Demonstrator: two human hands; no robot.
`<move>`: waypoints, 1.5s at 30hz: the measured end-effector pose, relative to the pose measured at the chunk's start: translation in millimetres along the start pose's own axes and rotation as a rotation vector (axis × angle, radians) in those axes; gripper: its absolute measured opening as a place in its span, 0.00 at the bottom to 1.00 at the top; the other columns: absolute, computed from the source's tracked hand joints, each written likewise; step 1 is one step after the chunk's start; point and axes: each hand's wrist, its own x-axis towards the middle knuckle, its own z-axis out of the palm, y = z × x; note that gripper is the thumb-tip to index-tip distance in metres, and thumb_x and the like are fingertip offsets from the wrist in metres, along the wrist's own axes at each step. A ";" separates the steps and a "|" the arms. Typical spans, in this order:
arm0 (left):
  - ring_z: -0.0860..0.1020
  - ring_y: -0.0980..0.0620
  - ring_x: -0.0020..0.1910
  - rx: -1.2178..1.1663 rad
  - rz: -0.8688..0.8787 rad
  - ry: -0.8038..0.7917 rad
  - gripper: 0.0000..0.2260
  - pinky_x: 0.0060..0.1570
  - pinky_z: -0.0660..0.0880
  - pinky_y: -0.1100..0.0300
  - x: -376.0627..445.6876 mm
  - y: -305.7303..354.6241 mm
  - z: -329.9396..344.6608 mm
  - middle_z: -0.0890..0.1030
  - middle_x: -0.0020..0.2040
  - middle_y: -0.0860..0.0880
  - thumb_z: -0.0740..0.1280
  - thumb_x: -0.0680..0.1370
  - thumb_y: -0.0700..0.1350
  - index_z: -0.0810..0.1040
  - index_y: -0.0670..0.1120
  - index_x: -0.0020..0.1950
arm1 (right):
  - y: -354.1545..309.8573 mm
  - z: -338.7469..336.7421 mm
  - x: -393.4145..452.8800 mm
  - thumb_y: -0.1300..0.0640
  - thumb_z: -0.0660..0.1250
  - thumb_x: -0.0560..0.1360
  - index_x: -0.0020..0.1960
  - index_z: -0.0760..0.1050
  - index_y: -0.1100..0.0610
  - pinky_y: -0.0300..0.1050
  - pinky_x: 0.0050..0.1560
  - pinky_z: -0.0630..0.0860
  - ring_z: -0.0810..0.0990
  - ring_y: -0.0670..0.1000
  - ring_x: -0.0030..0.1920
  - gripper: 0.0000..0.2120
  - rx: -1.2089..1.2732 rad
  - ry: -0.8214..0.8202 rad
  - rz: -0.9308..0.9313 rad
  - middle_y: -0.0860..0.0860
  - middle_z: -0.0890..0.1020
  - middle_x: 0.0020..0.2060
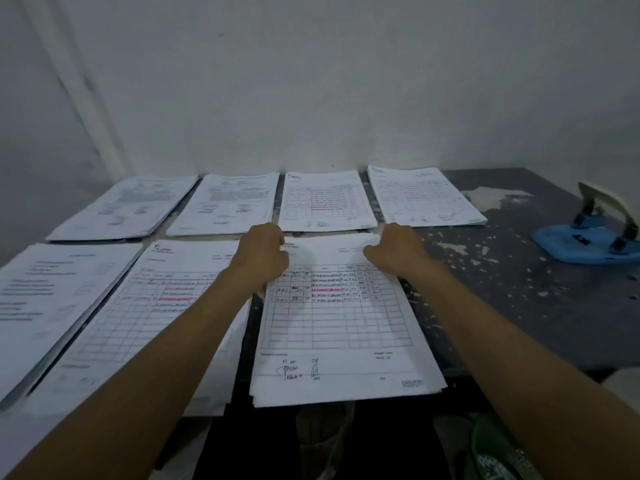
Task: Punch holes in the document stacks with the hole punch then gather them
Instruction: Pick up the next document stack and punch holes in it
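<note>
Dark, paint-flecked table (519,289) against a pale wall: seven document stacks in two rows. Nearest right stack (343,323), a gridded form overhanging the front edge, is gripped at its far corners by left hand (265,252) and right hand (398,249), fingers curled. Blue hole punch (592,237) sits far right, untouched.

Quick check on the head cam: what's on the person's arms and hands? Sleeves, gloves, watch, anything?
Nothing visible. Both forearms are bare right to the frame edge, no sleeves showing. The left hand and right hand wear no gloves, and no watch, bands or rings can be made out in the dim, soft image.
</note>
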 end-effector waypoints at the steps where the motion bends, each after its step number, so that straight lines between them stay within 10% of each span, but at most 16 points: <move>1: 0.75 0.52 0.49 0.013 -0.008 -0.022 0.10 0.44 0.68 0.63 -5.2 -2.4 -1.9 0.79 0.53 0.47 0.70 0.76 0.43 0.79 0.42 0.56 | -3.2 0.1 -3.5 0.56 0.68 0.73 0.51 0.77 0.64 0.44 0.39 0.79 0.79 0.52 0.41 0.12 -0.014 -0.018 0.009 0.55 0.81 0.42; 7: 0.77 0.49 0.45 0.033 -0.026 -0.055 0.11 0.42 0.73 0.60 -22.6 2.8 -4.4 0.78 0.47 0.45 0.74 0.73 0.43 0.79 0.41 0.52 | -23.3 -0.8 -17.8 0.56 0.70 0.69 0.55 0.73 0.61 0.41 0.36 0.75 0.78 0.52 0.41 0.18 -0.183 -0.111 0.088 0.54 0.79 0.45; 14: 0.78 0.45 0.55 0.076 -0.040 -0.035 0.14 0.50 0.75 0.57 -26.9 15.1 -1.2 0.80 0.55 0.41 0.72 0.73 0.38 0.78 0.38 0.58 | -31.6 -4.0 -15.6 0.58 0.79 0.67 0.36 0.68 0.60 0.40 0.29 0.71 0.76 0.50 0.33 0.18 -0.105 -0.127 0.236 0.53 0.76 0.34; 19: 0.80 0.44 0.53 0.070 -0.054 -0.035 0.11 0.44 0.74 0.58 -28.5 19.0 -1.7 0.81 0.53 0.41 0.70 0.72 0.34 0.79 0.37 0.54 | -41.4 -3.6 -17.2 0.57 0.76 0.70 0.35 0.67 0.59 0.45 0.40 0.76 0.77 0.53 0.44 0.17 -0.211 -0.196 0.208 0.53 0.73 0.36; 23: 0.80 0.44 0.49 0.106 -0.043 -0.031 0.12 0.39 0.71 0.59 -27.2 17.7 -1.8 0.79 0.42 0.43 0.70 0.72 0.35 0.69 0.43 0.34 | -41.4 -0.1 -18.6 0.61 0.73 0.69 0.36 0.67 0.60 0.39 0.26 0.68 0.73 0.49 0.32 0.14 -0.139 -0.122 0.249 0.52 0.73 0.34; 29: 0.74 0.49 0.40 0.115 -0.017 -0.010 0.18 0.37 0.69 0.60 -24.8 13.1 1.5 0.74 0.39 0.46 0.72 0.72 0.37 0.64 0.45 0.31 | -41.5 -4.8 -22.0 0.65 0.71 0.68 0.71 0.59 0.63 0.45 0.39 0.76 0.74 0.51 0.46 0.35 0.252 -0.060 0.283 0.55 0.74 0.52; 32: 0.73 0.50 0.40 0.104 -0.009 -0.010 0.18 0.37 0.68 0.60 -23.2 11.2 2.1 0.73 0.38 0.47 0.72 0.71 0.37 0.64 0.46 0.31 | -39.3 -11.2 -24.8 0.71 0.71 0.66 0.69 0.63 0.63 0.41 0.31 0.73 0.74 0.50 0.45 0.34 0.473 -0.012 0.303 0.57 0.75 0.54; 37: 0.76 0.44 0.54 0.061 -0.048 -0.043 0.13 0.40 0.69 0.58 -20.6 8.8 1.3 0.76 0.50 0.43 0.71 0.74 0.42 0.71 0.40 0.54 | -31.1 -23.9 -31.4 0.75 0.71 0.67 0.42 0.74 0.58 0.41 0.28 0.80 0.81 0.51 0.37 0.15 0.685 0.026 0.255 0.53 0.79 0.37; 41: 0.73 0.41 0.63 -0.219 -0.186 0.032 0.27 0.53 0.75 0.50 -16.4 11.0 -3.8 0.75 0.62 0.41 0.68 0.77 0.53 0.62 0.41 0.69 | -25.0 -42.4 -25.8 0.72 0.74 0.68 0.59 0.76 0.63 0.53 0.49 0.83 0.85 0.57 0.47 0.21 0.813 -0.017 0.235 0.57 0.84 0.49; 45: 0.79 0.55 0.47 -0.802 -0.319 0.104 0.22 0.41 0.73 0.61 -6.7 22.7 -19.3 0.80 0.51 0.53 0.67 0.79 0.55 0.71 0.43 0.67 | -25.2 -61.0 -21.7 0.71 0.75 0.68 0.59 0.78 0.62 0.52 0.51 0.83 0.86 0.56 0.48 0.20 0.882 0.024 0.143 0.56 0.85 0.51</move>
